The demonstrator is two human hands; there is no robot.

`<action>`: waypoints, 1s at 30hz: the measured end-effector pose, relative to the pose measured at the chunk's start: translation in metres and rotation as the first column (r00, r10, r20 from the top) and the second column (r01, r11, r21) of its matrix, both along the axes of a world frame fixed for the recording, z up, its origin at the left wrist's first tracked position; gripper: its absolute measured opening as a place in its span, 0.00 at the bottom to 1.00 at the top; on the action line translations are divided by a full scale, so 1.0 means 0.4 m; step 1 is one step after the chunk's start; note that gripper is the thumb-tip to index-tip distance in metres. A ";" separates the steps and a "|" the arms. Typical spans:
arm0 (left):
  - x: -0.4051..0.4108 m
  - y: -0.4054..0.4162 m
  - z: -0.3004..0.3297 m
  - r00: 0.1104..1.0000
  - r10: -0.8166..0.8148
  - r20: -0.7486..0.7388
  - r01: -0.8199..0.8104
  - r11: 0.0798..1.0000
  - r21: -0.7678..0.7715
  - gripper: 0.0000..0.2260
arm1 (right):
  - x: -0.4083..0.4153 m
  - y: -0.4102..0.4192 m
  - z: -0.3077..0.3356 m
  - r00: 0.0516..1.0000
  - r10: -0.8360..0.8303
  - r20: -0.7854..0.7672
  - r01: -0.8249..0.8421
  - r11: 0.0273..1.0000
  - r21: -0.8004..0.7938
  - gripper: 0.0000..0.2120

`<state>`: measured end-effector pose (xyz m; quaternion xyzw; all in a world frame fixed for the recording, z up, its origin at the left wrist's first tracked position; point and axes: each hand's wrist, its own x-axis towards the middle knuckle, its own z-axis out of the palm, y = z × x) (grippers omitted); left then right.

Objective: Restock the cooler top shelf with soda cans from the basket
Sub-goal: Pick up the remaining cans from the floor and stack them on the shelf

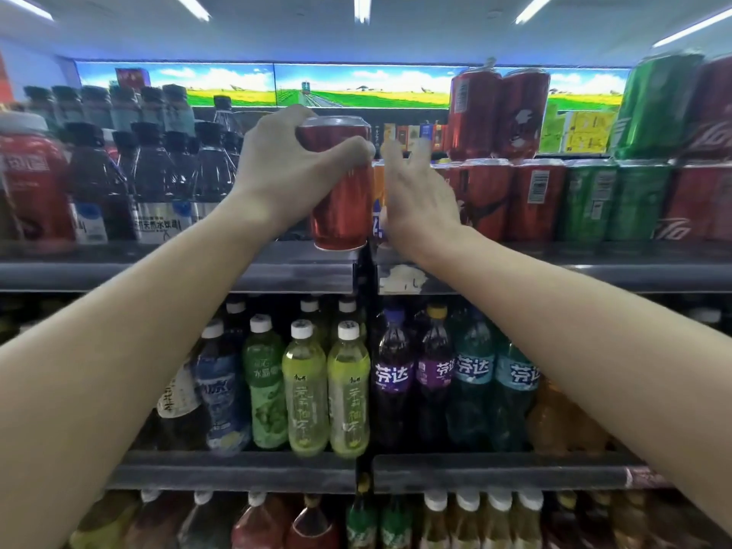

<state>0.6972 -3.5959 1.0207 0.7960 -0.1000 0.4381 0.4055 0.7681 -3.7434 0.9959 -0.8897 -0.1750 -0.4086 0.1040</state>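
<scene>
Fingers (356,146) of left hand (285,168) clasp upright glossy red can (342,208); right hand (420,200) fingers spread.

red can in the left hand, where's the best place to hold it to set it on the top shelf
Hold the red can around its upper side wall, from the left, as the left hand does now: it is upright and its bare base can land on the top shelf.

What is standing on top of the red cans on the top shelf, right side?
Two more red cans stand on the red cans; further right, a green can is stacked too. Anything behind them is covered.
</scene>
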 end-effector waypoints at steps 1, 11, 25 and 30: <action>0.004 -0.005 0.002 1.000 0.004 -0.004 -0.004 1.000 0.007 0.14 | 0.000 0.000 -0.003 0.999 0.050 -0.019 -0.051 0.998 -0.032 0.30; 0.049 -0.045 0.004 0.998 0.013 -0.055 -0.009 0.998 0.062 0.16 | 0.069 -0.035 0.006 0.911 0.068 -0.407 -0.066 0.998 0.019 0.14; 0.063 -0.151 0.062 0.994 -0.084 -0.069 0.085 0.996 0.016 0.14 | -0.048 -0.233 0.109 0.552 0.782 -0.291 -0.443 0.570 0.691 0.30; 0.078 -0.243 0.122 0.979 -0.181 -0.089 0.173 0.981 -0.093 0.15 | -0.079 -0.343 0.178 0.337 0.866 -0.371 -0.554 0.501 0.665 0.28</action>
